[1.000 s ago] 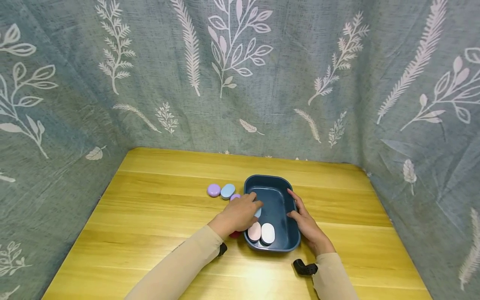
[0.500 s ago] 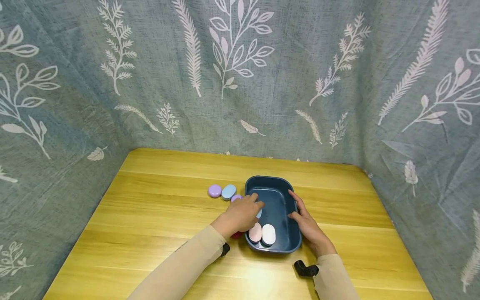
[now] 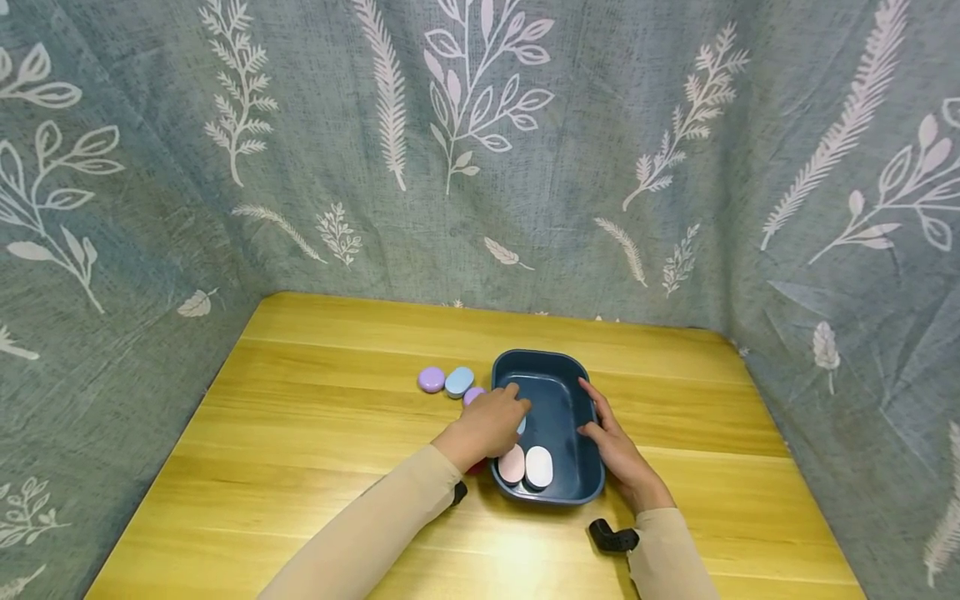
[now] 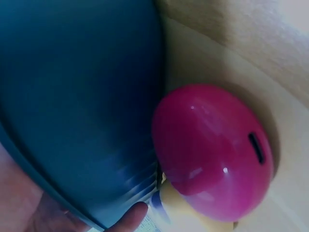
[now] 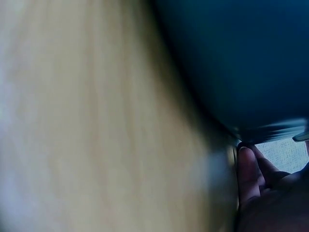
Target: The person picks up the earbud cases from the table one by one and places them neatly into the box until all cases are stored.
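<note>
A dark blue plastic bin (image 3: 551, 492) stands on the wooden table. My right hand (image 3: 621, 454) grips its right wall, thumb over the rim and fingers along the outside. My left hand (image 3: 486, 425) reaches over the left rim and pinches a light blue oval case (image 3: 521, 427) inside, mostly hidden by the fingers. One left fingertip (image 4: 133, 216) shows outside the wall in the left wrist view. In the bin's near end lie a pale pink oval case (image 3: 512, 465) and a white oval case (image 3: 538, 467), side by side.
Left of the bin lie a lilac case (image 3: 431, 380), another light blue case (image 3: 459, 382) and a purple case (image 3: 474, 395). Beneath the left hand, a magenta case (image 4: 212, 150) with a dark slot sits against the bin's outer wall. A patterned curtain (image 3: 375, 250) hangs behind.
Both hands, the bin and the cases keep their places. The head view has only shifted slightly.
</note>
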